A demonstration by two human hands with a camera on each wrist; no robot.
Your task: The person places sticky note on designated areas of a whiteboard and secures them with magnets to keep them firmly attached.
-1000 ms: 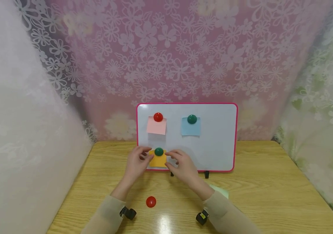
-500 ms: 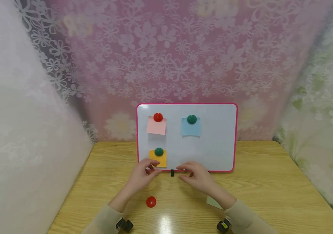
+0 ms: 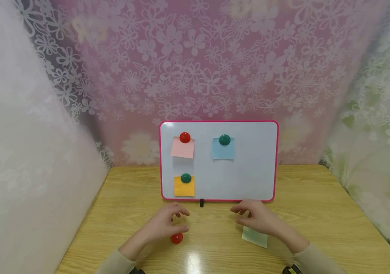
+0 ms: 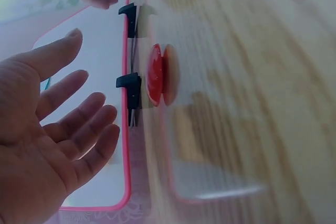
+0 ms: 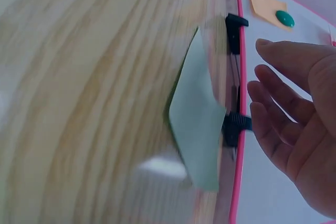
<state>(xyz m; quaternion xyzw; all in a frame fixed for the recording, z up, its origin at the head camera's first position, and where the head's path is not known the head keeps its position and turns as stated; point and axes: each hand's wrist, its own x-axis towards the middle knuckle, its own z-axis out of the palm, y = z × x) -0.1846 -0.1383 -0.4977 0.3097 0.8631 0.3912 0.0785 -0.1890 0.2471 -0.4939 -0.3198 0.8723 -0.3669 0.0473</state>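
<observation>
- My left hand point(image 3: 165, 224) hovers just above the table point(image 3: 318, 213), fingers loosely spread and holding nothing; in the left wrist view the palm point(image 4: 47, 145) is open, fingers apart.
- The red magnet point(image 3: 176, 238) lies on the wood right under that hand's fingertips, very near; I cannot tell whether they touch it.
- I judge that magnet to be small, hard, light and smooth. Its domed top narrows to a waist above the base, as the left wrist view point(image 4: 160, 74) shows, so a pinch of thumb and forefinger at the waist should hold best. It will likely snap toward steel.
- My right hand point(image 3: 258, 217) is also empty, fingers relaxed and slightly bent, above the green note point(image 3: 254, 236), which lies flat on the table just in front of the whiteboard point(image 3: 250, 175).
- That note looks thin, limp and very light. In the right wrist view point(image 5: 197, 114) 1 edge lifts slightly off the wood, a good place to slip a finger under; pinching hard would probably crease it.
- Both forearms come in from the near table edge, wrists low, palms turned down and somewhat inward.
- On the board 3 notes are already pinned: pink note point(image 3: 183, 147), blue note point(image 3: 223, 149) and orange note point(image 3: 184, 186).
</observation>
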